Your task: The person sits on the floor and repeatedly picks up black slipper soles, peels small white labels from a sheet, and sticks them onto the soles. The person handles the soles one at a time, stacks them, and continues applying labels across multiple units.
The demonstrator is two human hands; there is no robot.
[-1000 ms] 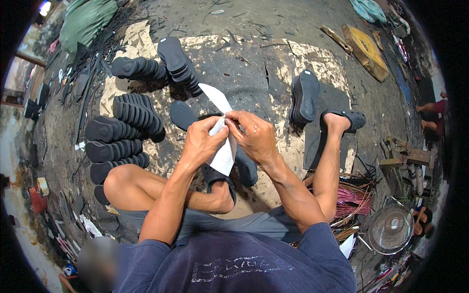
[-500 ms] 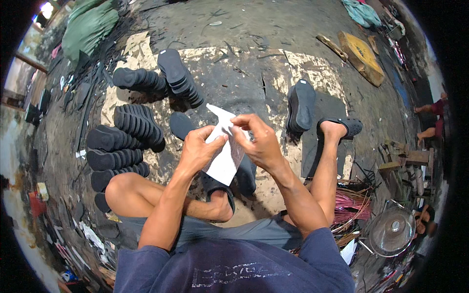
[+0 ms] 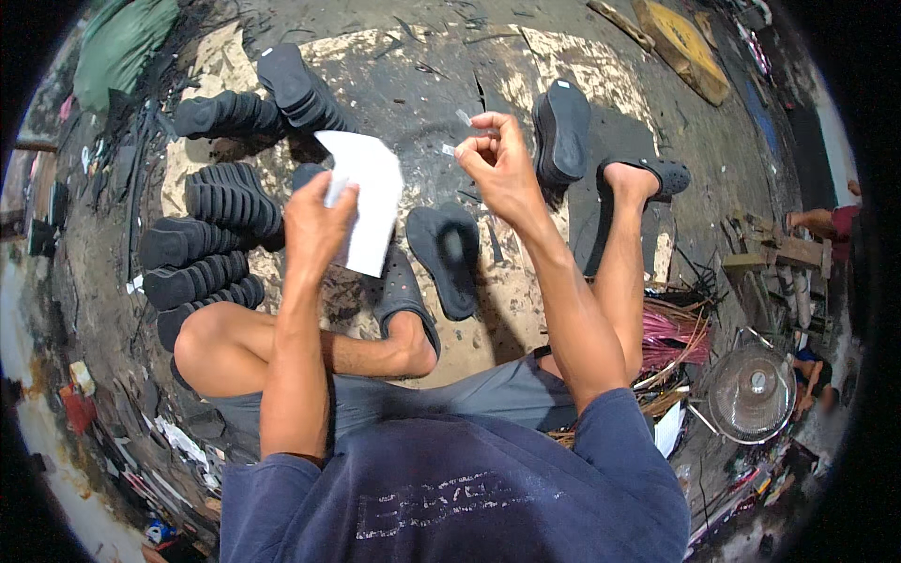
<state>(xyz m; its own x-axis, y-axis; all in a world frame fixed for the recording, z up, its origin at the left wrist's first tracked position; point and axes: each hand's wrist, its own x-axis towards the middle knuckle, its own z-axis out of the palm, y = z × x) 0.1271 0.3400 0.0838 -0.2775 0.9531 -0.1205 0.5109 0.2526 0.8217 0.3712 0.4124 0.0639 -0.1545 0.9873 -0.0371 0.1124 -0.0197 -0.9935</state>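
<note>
My left hand point(image 3: 314, 223) grips a white paper sheet point(image 3: 372, 202) by its left edge, thumb on top, to the left of my body's midline. On the right, my right hand point(image 3: 507, 174) is closed in a pinch, with small whitish strips, like labels, point(image 3: 450, 150) sticking out from its fingertips. Between and below the hands lies a single dark shoe sole point(image 3: 443, 267) on the floor. A stack of soles point(image 3: 563, 131), a small white label on the top one, stands just beyond my right hand. Another sole point(image 3: 307, 174) is partly hidden behind my left hand.
Several stacks of black soles point(image 3: 235, 205) line the left side. My feet wear dark clogs point(image 3: 402, 286). A fan point(image 3: 751, 392) and pink strands point(image 3: 668, 330) are at the right. A yellow block point(image 3: 683, 52) and green cloth point(image 3: 122, 47) lie farther off.
My hands have drawn apart: the left moved left with the paper, the right moved up and right with small strips in its fingers. The view shifted, and the single sole is now uncovered.
</note>
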